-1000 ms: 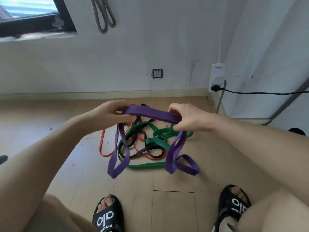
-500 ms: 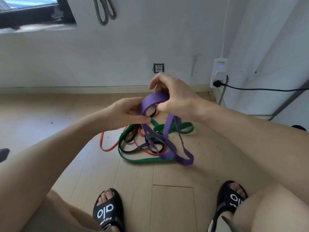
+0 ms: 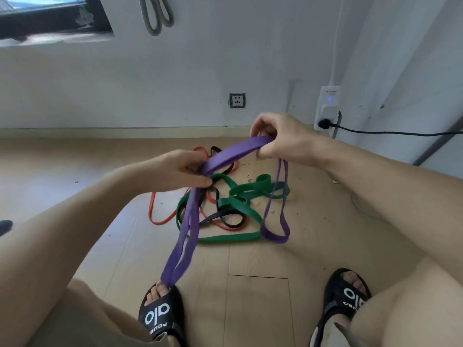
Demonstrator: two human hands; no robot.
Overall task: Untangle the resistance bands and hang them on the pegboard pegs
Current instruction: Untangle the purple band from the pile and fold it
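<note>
Left hand (image 3: 183, 169) pinches the purple band (image 3: 233, 152) at its low end, thumb under. Right hand (image 3: 278, 139) grips the same band higher and further right, fingers curled over it. Band spans taut between them; one loop hangs from each hand, the left one down to the left sandal (image 3: 160, 314). Green band (image 3: 240, 204), red band (image 3: 160, 221) and black band (image 3: 225, 217) lie tangled on the wood floor (image 3: 258, 296) below. Sandals read "alo". White wall, socket (image 3: 237, 100), plugged adapter (image 3: 328, 106) with a blue light, grey band (image 3: 156, 15) hanging up top.
</note>
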